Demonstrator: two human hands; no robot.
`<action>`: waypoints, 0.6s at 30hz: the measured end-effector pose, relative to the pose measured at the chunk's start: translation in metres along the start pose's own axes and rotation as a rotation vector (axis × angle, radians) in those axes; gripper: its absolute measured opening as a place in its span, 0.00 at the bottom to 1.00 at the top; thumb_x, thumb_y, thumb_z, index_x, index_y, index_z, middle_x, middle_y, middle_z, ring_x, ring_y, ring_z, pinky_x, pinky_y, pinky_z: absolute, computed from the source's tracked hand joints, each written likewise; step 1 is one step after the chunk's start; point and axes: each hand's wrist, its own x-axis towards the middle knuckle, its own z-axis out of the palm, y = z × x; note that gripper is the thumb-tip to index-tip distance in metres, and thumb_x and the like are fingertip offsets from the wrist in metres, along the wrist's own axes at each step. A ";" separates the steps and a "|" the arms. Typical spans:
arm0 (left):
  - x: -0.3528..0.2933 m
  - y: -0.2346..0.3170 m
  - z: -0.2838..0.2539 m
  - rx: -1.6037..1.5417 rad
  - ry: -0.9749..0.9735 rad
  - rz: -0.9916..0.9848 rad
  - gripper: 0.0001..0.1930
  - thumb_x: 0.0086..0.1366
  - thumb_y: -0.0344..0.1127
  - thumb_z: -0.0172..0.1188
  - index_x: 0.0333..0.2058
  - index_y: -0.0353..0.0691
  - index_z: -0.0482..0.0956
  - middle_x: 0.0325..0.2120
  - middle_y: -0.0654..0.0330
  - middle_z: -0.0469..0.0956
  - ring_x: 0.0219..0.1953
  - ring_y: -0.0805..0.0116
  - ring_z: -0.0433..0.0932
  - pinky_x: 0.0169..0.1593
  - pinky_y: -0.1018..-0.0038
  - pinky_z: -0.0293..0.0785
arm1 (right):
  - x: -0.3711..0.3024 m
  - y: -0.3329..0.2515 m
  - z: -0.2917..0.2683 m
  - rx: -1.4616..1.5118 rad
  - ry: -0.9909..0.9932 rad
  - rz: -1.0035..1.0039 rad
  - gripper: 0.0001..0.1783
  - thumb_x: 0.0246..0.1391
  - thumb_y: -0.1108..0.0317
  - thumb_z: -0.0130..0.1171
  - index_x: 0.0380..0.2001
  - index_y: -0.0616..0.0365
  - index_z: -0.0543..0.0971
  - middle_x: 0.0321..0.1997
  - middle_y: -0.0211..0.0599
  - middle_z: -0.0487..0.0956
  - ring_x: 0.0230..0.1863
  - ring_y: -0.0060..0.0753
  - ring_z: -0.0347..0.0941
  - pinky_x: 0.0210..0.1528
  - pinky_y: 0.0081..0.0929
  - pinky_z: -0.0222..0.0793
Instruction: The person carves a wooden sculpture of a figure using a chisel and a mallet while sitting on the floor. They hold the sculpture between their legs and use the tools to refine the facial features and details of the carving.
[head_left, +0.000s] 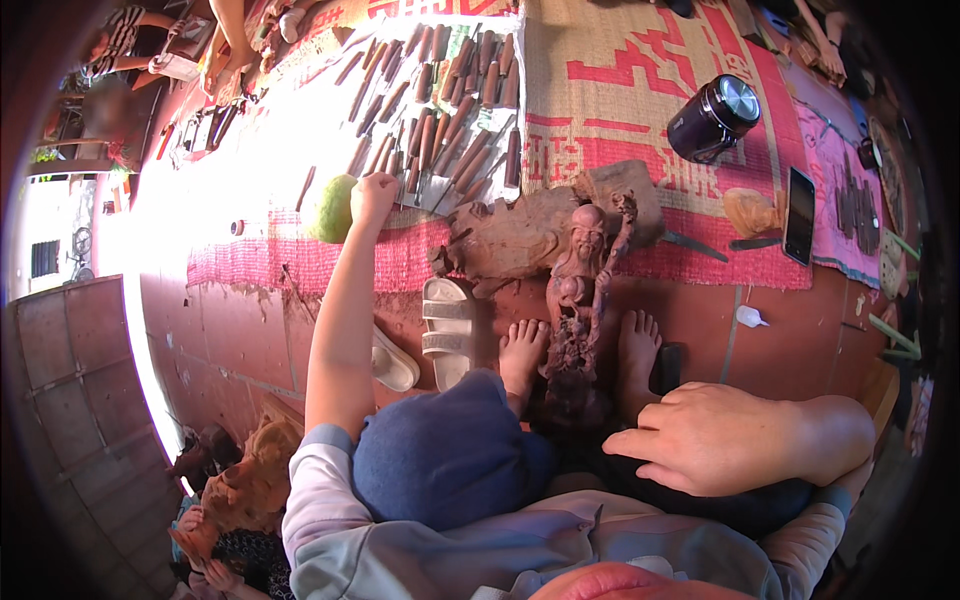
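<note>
My left hand (pixel 374 196) reaches out to the near edge of a spread of wood-handled carving chisels (pixel 437 135), next to a round green fruit (pixel 328 212). Its fingers are closed, and what they hold, if anything, is hidden. Across my right thigh lies my right hand (pixel 690 437), fingers loosely stretched, with nothing in it. Between my bare feet a carved reddish-brown wooden figure (pixel 584 268) of a bearded old man with a staff stands leaning against a rough wooden log (pixel 515 235).
A dark thermos jar (pixel 712 120) and a phone (pixel 799 217) sit to the right on the woven mat (pixel 575 85). A knife blade (pixel 695 246) lies by the log. Pale sandals (pixel 447 325) are left of my feet. Other people sit around the far edges.
</note>
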 end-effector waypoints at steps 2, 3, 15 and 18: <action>-0.003 0.012 0.006 0.102 0.051 0.031 0.10 0.55 0.42 0.56 0.31 0.46 0.83 0.31 0.57 0.80 0.36 0.53 0.79 0.42 0.62 0.75 | 0.000 0.001 0.001 0.012 0.010 0.012 0.14 0.53 0.64 0.53 0.41 0.59 0.70 0.31 0.48 0.75 0.36 0.52 0.74 0.38 0.44 0.69; -0.004 0.013 0.011 0.148 0.060 0.052 0.10 0.55 0.42 0.57 0.31 0.46 0.83 0.31 0.56 0.80 0.36 0.53 0.79 0.42 0.63 0.75 | -0.001 0.001 0.002 0.014 0.012 0.014 0.14 0.53 0.64 0.53 0.42 0.59 0.70 0.31 0.48 0.75 0.36 0.52 0.74 0.39 0.44 0.69; 0.033 -0.024 0.025 -0.066 -0.179 -0.187 0.12 0.52 0.39 0.66 0.36 0.42 0.83 0.20 0.61 0.79 0.16 0.75 0.75 0.23 0.77 0.75 | 0.001 0.001 0.001 0.006 -0.009 0.059 0.15 0.53 0.63 0.53 0.43 0.56 0.70 0.32 0.45 0.75 0.36 0.51 0.74 0.39 0.43 0.69; 0.032 -0.037 0.033 -0.217 -0.103 -0.251 0.08 0.51 0.37 0.66 0.30 0.44 0.85 0.17 0.60 0.79 0.16 0.73 0.76 0.27 0.76 0.76 | 0.001 -0.001 -0.001 -0.003 -0.033 0.060 0.14 0.55 0.63 0.52 0.43 0.56 0.70 0.32 0.45 0.75 0.36 0.51 0.74 0.40 0.43 0.69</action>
